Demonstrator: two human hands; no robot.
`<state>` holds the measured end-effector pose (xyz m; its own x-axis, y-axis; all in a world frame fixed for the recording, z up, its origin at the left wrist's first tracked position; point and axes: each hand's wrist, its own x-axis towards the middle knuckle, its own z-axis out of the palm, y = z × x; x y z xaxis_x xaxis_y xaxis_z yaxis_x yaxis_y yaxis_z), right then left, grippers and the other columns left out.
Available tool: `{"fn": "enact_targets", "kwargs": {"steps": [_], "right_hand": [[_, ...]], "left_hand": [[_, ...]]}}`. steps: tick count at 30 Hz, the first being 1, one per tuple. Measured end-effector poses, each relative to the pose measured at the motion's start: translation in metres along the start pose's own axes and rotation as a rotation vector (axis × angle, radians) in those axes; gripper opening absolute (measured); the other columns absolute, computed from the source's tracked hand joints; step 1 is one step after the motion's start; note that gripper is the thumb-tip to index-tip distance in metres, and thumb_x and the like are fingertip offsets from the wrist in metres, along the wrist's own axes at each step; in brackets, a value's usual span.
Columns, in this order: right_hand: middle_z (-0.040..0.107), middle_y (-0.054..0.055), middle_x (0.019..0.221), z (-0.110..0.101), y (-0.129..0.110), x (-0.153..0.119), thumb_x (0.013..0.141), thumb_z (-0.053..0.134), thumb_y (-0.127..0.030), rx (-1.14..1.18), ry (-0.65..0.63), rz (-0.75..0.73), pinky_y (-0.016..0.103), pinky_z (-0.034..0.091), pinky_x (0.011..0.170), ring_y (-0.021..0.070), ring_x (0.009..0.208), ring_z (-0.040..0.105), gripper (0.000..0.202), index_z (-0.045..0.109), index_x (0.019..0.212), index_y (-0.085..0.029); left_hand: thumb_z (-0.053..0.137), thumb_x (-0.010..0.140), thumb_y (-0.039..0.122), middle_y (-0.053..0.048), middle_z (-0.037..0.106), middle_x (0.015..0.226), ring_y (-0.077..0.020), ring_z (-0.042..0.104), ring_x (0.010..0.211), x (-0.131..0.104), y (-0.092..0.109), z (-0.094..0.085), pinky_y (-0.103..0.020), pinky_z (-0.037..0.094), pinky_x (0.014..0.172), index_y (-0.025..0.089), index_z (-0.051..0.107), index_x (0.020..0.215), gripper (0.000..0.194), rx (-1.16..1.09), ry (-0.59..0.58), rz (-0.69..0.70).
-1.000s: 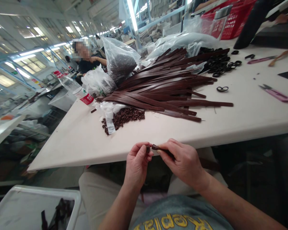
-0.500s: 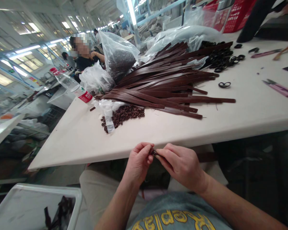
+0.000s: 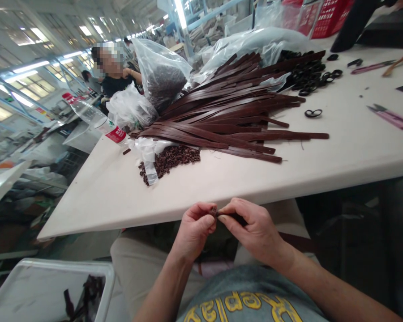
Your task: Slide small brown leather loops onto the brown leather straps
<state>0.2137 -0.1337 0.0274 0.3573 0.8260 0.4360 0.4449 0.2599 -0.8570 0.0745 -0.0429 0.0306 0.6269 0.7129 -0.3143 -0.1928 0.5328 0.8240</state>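
Close to the table's front edge, above the lap, my two hands meet. My left hand [image 3: 194, 230] is closed, pinching a small dark brown loop [image 3: 214, 211] between thumb and fingers. Pressed up against it, the closed fingers of my right hand [image 3: 255, 226] grip a dark brown strap [image 3: 298, 242], whose length shows again beyond the wrist. Fingers partly hide where strap and loop meet, so I cannot tell whether one passes through the other. Beyond the hands lie a heap of small brown loops [image 3: 177, 158] and a fanned pile of brown straps [image 3: 218, 120].
The white table [image 3: 97, 197] carries a plastic bottle [image 3: 116, 133], a filled clear bag [image 3: 163, 74], black loops [image 3: 309, 76], pink-handled thread snips [image 3: 391, 117] and a red basket [image 3: 329, 20]. A white bin [image 3: 109, 273] stands low at left. A person [image 3: 116, 80] sits across.
My right fingers have shifted their grip at the loop, with the thumb now lower and more extended. My left thumb has also moved down slightly. The camera view has tilted a little.
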Motion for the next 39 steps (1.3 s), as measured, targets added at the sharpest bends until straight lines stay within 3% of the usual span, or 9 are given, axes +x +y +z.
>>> {"fn": "enact_targets", "kwargs": {"steps": [4,10,13,17,24,31,36,39], "right_hand": [[0.062,-0.003,0.071,0.001,-0.003,-0.001,0.09,0.059,-0.018,0.065,-0.043,0.07,0.024,0.042,0.06,0.0113,0.063,0.057,0.012,0.064,0.079,-0.02],[0.067,-0.001,0.078,-0.003,0.001,0.002,0.091,0.059,-0.023,0.133,-0.166,0.143,0.024,0.047,0.067,0.0131,0.071,0.062,0.009,0.067,0.087,-0.02],[0.069,0.001,0.086,-0.008,0.006,-0.001,0.093,0.058,-0.026,-0.039,-0.263,0.074,0.027,0.046,0.069,0.0157,0.076,0.063,0.012,0.067,0.097,-0.019],[0.063,0.002,0.075,-0.01,0.01,-0.007,0.103,0.044,-0.038,-0.378,-0.289,-0.101,0.031,0.038,0.058,0.0173,0.063,0.058,0.033,0.063,0.089,-0.016],[0.062,0.001,0.067,-0.005,0.012,-0.01,0.107,0.031,-0.041,-0.503,-0.306,-0.148,0.031,0.033,0.054,0.016,0.056,0.057,0.043,0.056,0.08,-0.018],[0.057,-0.001,0.061,-0.005,0.012,-0.011,0.106,0.031,-0.037,-0.425,-0.371,-0.119,0.03,0.028,0.051,0.0146,0.052,0.051,0.042,0.05,0.073,-0.021],[0.058,0.0,0.063,-0.007,0.012,-0.013,0.106,0.031,-0.035,-0.357,-0.394,-0.135,0.029,0.029,0.052,0.0144,0.053,0.05,0.042,0.052,0.073,-0.021],[0.061,0.001,0.067,-0.008,0.013,-0.013,0.105,0.034,-0.033,-0.274,-0.431,-0.07,0.029,0.032,0.054,0.0152,0.057,0.052,0.038,0.055,0.075,-0.021]], "left_hand": [[0.093,0.055,0.028,0.002,0.067,0.066,-0.0043,0.05,0.05,-0.001,-0.004,-0.005,-0.015,0.04,0.049,0.017,0.074,0.078,0.032,0.101,-0.033,0.038],[0.089,0.062,0.032,0.0,0.069,0.07,-0.0049,0.05,0.05,-0.003,0.001,-0.008,-0.017,0.041,0.049,0.016,0.074,0.073,0.024,0.218,0.022,0.113],[0.088,0.063,0.031,0.001,0.067,0.067,-0.0045,0.05,0.05,-0.003,0.006,-0.009,-0.016,0.041,0.049,0.018,0.074,0.073,0.021,0.207,0.069,0.166],[0.089,0.062,0.03,0.002,0.064,0.062,-0.0042,0.049,0.049,-0.004,0.009,-0.01,-0.015,0.04,0.048,0.018,0.075,0.073,0.021,0.191,0.093,0.203],[0.087,0.065,0.029,0.001,0.067,0.065,-0.0045,0.051,0.05,-0.007,0.006,-0.014,-0.015,0.041,0.048,0.019,0.075,0.074,0.018,0.224,0.081,0.191],[0.087,0.065,0.032,0.0,0.068,0.067,-0.0045,0.05,0.05,-0.007,0.006,-0.019,-0.015,0.041,0.049,0.018,0.076,0.076,0.02,0.226,0.077,0.149],[0.088,0.065,0.032,-0.001,0.067,0.068,-0.0062,0.051,0.052,-0.012,-0.002,-0.015,-0.018,0.043,0.05,0.017,0.077,0.083,0.026,0.299,-0.041,0.021],[0.088,0.064,0.034,-0.002,0.068,0.07,-0.0072,0.051,0.052,-0.013,-0.006,-0.012,-0.019,0.044,0.05,0.016,0.077,0.082,0.028,0.315,-0.069,0.002]]}}
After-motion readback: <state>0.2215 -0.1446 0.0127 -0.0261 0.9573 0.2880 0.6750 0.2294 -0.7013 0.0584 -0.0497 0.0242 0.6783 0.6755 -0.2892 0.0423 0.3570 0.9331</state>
